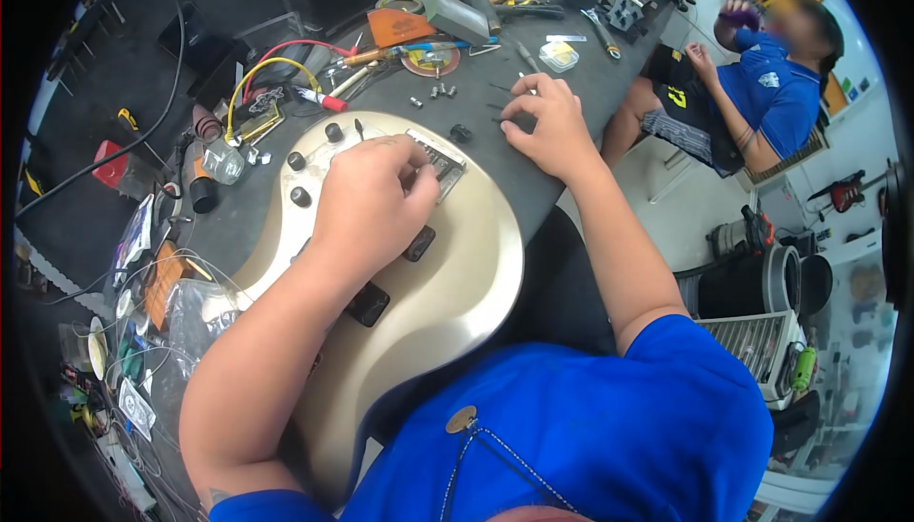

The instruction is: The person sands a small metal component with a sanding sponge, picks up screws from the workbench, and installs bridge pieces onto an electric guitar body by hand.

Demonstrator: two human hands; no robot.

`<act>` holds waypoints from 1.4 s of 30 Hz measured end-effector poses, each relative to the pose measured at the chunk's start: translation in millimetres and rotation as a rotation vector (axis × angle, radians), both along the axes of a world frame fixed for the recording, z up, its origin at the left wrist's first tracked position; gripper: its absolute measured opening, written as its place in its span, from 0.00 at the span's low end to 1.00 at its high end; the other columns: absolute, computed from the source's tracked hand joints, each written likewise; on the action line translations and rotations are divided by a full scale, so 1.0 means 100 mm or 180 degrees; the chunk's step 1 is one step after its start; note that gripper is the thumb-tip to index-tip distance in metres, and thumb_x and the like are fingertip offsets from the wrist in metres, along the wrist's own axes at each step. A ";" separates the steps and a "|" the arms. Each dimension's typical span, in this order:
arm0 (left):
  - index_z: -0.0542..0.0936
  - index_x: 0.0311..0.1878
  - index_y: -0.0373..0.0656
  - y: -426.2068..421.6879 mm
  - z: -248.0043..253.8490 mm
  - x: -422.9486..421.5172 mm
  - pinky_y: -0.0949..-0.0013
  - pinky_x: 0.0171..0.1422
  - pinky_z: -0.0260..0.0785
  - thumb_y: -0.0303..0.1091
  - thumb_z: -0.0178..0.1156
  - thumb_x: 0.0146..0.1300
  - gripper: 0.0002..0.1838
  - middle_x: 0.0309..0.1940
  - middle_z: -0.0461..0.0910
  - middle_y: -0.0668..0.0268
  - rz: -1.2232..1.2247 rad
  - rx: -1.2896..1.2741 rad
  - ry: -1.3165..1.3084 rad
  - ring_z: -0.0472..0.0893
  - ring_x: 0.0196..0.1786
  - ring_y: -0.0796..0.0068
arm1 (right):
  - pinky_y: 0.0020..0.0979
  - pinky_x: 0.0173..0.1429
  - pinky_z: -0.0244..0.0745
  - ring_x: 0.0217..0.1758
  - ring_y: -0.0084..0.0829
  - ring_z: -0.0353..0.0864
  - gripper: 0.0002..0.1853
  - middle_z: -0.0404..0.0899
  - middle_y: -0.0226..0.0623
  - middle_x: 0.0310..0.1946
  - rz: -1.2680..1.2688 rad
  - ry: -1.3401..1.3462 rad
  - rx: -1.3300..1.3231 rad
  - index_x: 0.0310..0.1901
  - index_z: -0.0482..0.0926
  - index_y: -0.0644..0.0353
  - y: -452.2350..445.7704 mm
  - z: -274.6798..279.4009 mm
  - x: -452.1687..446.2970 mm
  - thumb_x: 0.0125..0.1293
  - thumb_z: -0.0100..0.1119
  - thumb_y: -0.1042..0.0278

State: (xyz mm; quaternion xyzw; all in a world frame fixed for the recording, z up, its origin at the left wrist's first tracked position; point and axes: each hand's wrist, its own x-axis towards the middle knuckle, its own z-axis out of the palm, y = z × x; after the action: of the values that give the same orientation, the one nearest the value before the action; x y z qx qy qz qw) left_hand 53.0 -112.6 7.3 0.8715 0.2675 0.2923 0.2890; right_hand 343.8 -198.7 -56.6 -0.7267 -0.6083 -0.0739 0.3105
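A gold-coloured guitar body (462, 279) lies in front of me, with black knobs (301, 196), dark pickups (368, 304) and a metal bridge (447, 168). Over the bridge's left side rests my left hand (376, 189), its fingers curled and thumb close to them; what they hold, if anything, is hidden. Beyond the body's upper right edge, my right hand (552, 129) is just above the dark bench top. Its thumb and fingers are bent together around something thin that I cannot make out. Small metal parts (436, 93) and a black knob (461, 133) lie between the hands.
Tools, cables and boxes (457, 18) crowd the bench's far side. Wires and a clear plastic bag (195, 317) lie at the left. A seated person in a blue shirt (776, 84) is at the upper right. Below them stand a black bin (752, 279) and a light-coloured slatted unit (747, 341).
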 end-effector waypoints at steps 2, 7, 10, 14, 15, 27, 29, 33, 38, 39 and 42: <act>0.91 0.42 0.34 0.01 0.01 -0.02 0.56 0.48 0.84 0.29 0.70 0.69 0.08 0.35 0.92 0.50 0.0181 -0.0298 -0.0154 0.92 0.38 0.55 | 0.47 0.76 0.69 0.69 0.42 0.79 0.05 0.84 0.30 0.59 0.0033 -0.0076 -0.0048 0.42 0.91 0.51 0.00 -0.05 0.03 0.65 0.77 0.67; 0.90 0.49 0.33 0.20 -0.09 -0.03 0.66 0.48 0.81 0.29 0.67 0.74 0.09 0.38 0.93 0.60 0.0491 -0.1028 -0.0869 0.89 0.39 0.74 | 0.48 0.73 0.72 0.67 0.44 0.80 0.05 0.88 0.33 0.59 0.0365 -0.0026 0.0449 0.42 0.88 0.54 0.02 -0.05 0.01 0.68 0.74 0.67; 0.87 0.54 0.33 0.22 -0.15 -0.01 0.68 0.48 0.80 0.28 0.68 0.76 0.10 0.40 0.91 0.64 0.0288 -0.1155 -0.1213 0.87 0.40 0.77 | 0.43 0.71 0.77 0.62 0.45 0.85 0.08 0.89 0.37 0.54 0.0853 0.0297 0.0725 0.47 0.85 0.61 -0.03 0.12 -0.15 0.71 0.73 0.69; 0.87 0.55 0.36 0.10 -0.07 0.00 0.66 0.46 0.82 0.25 0.72 0.73 0.11 0.46 0.88 0.61 -0.0247 -0.0463 -0.0658 0.89 0.40 0.69 | 0.37 0.57 0.84 0.48 0.40 0.89 0.12 0.89 0.40 0.46 0.1640 0.0703 0.0654 0.52 0.85 0.62 -0.05 0.40 -0.65 0.69 0.75 0.76; 0.87 0.55 0.36 0.09 -0.06 0.00 0.64 0.47 0.82 0.24 0.72 0.72 0.11 0.47 0.88 0.60 -0.0362 -0.0198 -0.0612 0.89 0.41 0.67 | 0.37 0.57 0.84 0.48 0.40 0.89 0.13 0.89 0.40 0.46 0.1693 0.0743 0.0681 0.52 0.85 0.62 -0.02 0.44 -0.72 0.69 0.76 0.76; 0.90 0.48 0.37 0.05 -0.01 -0.02 0.62 0.45 0.82 0.22 0.75 0.69 0.07 0.36 0.91 0.58 0.0125 -0.0160 -0.0234 0.90 0.37 0.65 | 0.36 0.66 0.82 0.56 0.31 0.88 0.14 0.91 0.35 0.53 0.1510 0.1206 0.0754 0.55 0.87 0.62 0.00 0.36 -0.46 0.71 0.76 0.71; 0.90 0.46 0.38 0.02 0.05 -0.01 0.68 0.46 0.80 0.24 0.77 0.71 0.05 0.34 0.91 0.65 0.0226 -0.0391 -0.0177 0.87 0.37 0.76 | 0.39 0.67 0.81 0.58 0.37 0.88 0.12 0.90 0.37 0.53 0.1590 0.1113 0.0609 0.51 0.89 0.61 -0.04 0.33 -0.40 0.69 0.75 0.68; 0.90 0.46 0.38 0.04 0.01 -0.02 0.71 0.44 0.78 0.25 0.78 0.72 0.05 0.33 0.91 0.68 0.0229 -0.0365 -0.0045 0.86 0.36 0.81 | 0.42 0.67 0.80 0.59 0.43 0.86 0.14 0.89 0.39 0.54 0.1744 0.1081 0.0434 0.49 0.91 0.60 -0.12 0.17 -0.53 0.64 0.77 0.66; 0.91 0.47 0.37 0.00 0.05 -0.05 0.66 0.44 0.80 0.25 0.78 0.70 0.06 0.35 0.92 0.61 0.0268 -0.0388 0.0135 0.89 0.36 0.73 | 0.41 0.64 0.81 0.56 0.43 0.86 0.17 0.90 0.39 0.53 0.1843 0.1048 0.0524 0.51 0.93 0.63 -0.13 0.08 -0.52 0.62 0.80 0.66; 0.91 0.47 0.37 0.00 0.07 -0.05 0.64 0.45 0.82 0.25 0.78 0.69 0.07 0.36 0.93 0.57 0.0290 -0.0444 0.0155 0.90 0.36 0.68 | 0.41 0.62 0.82 0.54 0.43 0.85 0.17 0.90 0.38 0.52 0.1861 0.1022 0.0588 0.50 0.94 0.62 -0.12 0.08 -0.52 0.61 0.81 0.66; 0.90 0.46 0.38 0.00 0.05 -0.07 0.71 0.43 0.78 0.24 0.78 0.71 0.05 0.33 0.91 0.68 0.0137 -0.0260 0.0051 0.86 0.37 0.84 | 0.42 0.61 0.82 0.53 0.43 0.86 0.17 0.90 0.38 0.52 0.1866 0.1036 0.0655 0.50 0.95 0.63 -0.12 0.06 -0.53 0.61 0.81 0.66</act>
State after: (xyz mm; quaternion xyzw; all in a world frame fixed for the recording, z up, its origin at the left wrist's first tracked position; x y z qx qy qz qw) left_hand 45.6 -112.8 12.5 0.8553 0.3001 0.2803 0.3159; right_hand 291.1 -210.8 -50.2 -0.4883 -0.7230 0.0743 0.4830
